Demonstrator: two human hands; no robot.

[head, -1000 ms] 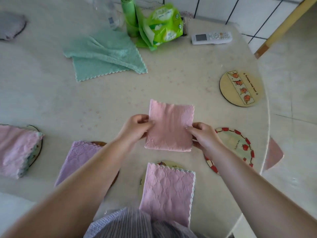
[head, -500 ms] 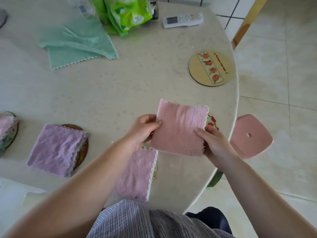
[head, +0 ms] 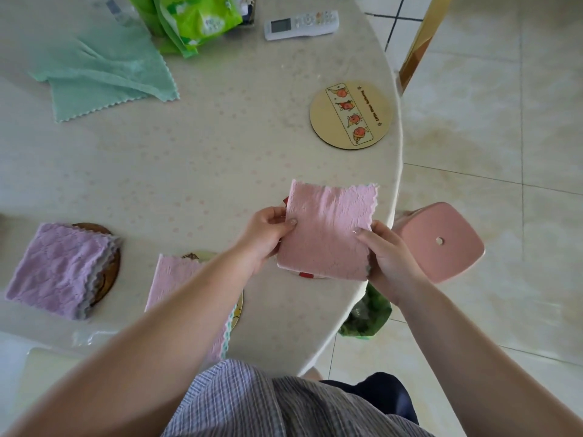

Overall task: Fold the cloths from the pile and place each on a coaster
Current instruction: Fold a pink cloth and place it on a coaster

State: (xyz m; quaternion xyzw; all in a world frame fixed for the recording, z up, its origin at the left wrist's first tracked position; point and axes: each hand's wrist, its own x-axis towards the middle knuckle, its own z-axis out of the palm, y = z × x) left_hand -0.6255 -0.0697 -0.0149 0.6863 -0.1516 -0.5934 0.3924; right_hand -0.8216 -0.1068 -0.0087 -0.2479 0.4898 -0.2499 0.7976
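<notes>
A folded pink cloth [head: 328,230] is held between both hands near the table's right edge. My left hand [head: 266,236] pinches its left side and my right hand [head: 386,257] grips its lower right corner. Under the cloth a red-rimmed coaster [head: 307,275] shows only as slivers. A folded purple cloth [head: 60,269] lies on a dark coaster [head: 108,275] at the left. Another folded pink cloth [head: 170,282] covers a coaster [head: 238,305] close to my body. A bare wooden coaster with fruit pictures [head: 351,115] sits further back on the right. Unfolded green cloths [head: 101,70] lie at the back left.
A green plastic packet [head: 195,20] and a white remote control [head: 301,25] lie at the table's far edge. A pink stool [head: 441,244] stands on the tiled floor just right of the table, with a green bag [head: 367,316] under the rim.
Both hands have carried the folded pink cloth from the table's middle to the right, over the red-rimmed coaster. The view has swung to the right with them.
</notes>
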